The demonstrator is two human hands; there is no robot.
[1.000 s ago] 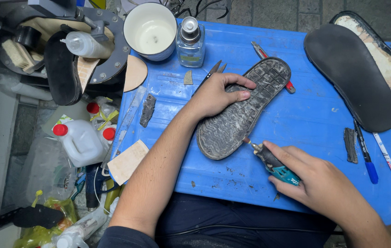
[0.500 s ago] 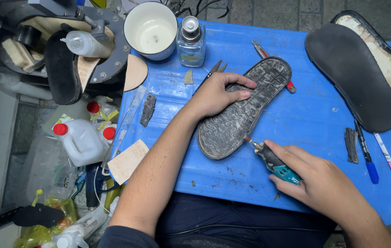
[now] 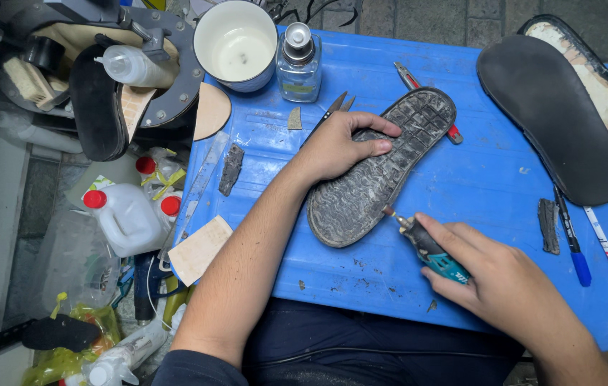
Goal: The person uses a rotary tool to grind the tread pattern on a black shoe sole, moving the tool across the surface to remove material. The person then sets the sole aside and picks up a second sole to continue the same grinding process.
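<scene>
A worn dark shoe sole [image 3: 382, 171] lies tread-up and slanted on the blue plastic table [image 3: 475, 179]. My left hand [image 3: 339, 146] presses flat on the sole's left edge, fingers spread over it. My right hand [image 3: 493, 279] grips a small teal rotary tool [image 3: 432, 250] like a pen. The tool's tip [image 3: 389, 211] touches the sole's right rim near the heel end.
A second black sole [image 3: 550, 118] lies at the far right over a pale insole [image 3: 604, 86]. A white cup [image 3: 236, 44], a clear bottle [image 3: 298, 63], scissors [image 3: 332, 113], a red cutter [image 3: 418, 89], pens [image 3: 572, 236] and rubber scraps [image 3: 231, 169] surround the work. White jugs [image 3: 126, 218] stand below the table's left side.
</scene>
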